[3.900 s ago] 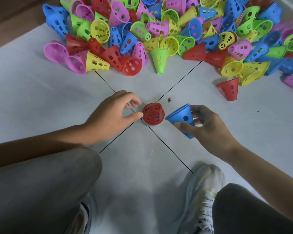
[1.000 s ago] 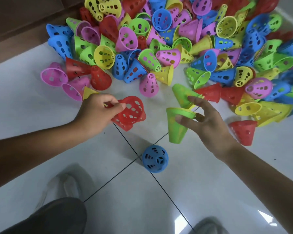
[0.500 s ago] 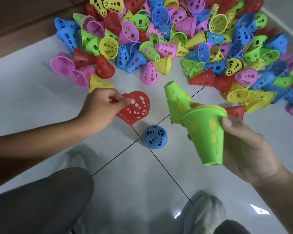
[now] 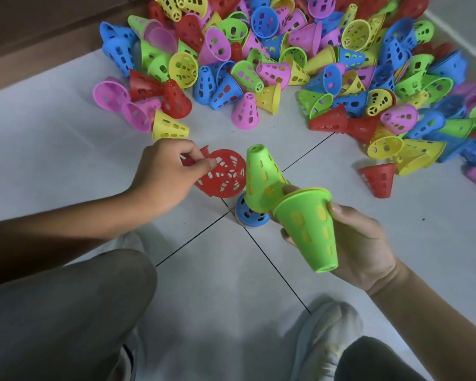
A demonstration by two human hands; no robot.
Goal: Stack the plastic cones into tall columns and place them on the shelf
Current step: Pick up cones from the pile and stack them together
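Gripping two perforated green plastic cones at once, the right hand [image 4: 352, 243] sits in the lower right of centre: one green cone [image 4: 308, 232] hangs narrow end down with the thumb on its rim, and the other green cone [image 4: 260, 180] tilts narrow end up, its wide end wedged against the fingers. Left hand [image 4: 162, 174], mid-left of the frame, pinches a perforated red plastic cone [image 4: 223, 174] by the rim between thumb and fingers, its open mouth facing the camera; a second red rim seems to poke out behind it, can't tell for sure. Just below both, a perforated blue plastic cone [image 4: 248, 213] stands on the white tiled floor [image 4: 52, 149] right where the dark grout lines cross, partly hidden by the tilted green one. Across the whole top of the frame there's a big pile of loose coloured cones [image 4: 286, 56], mostly tipped over. Grey-trousered knees and a white sneaker [image 4: 322, 334] fill the bottom edge.
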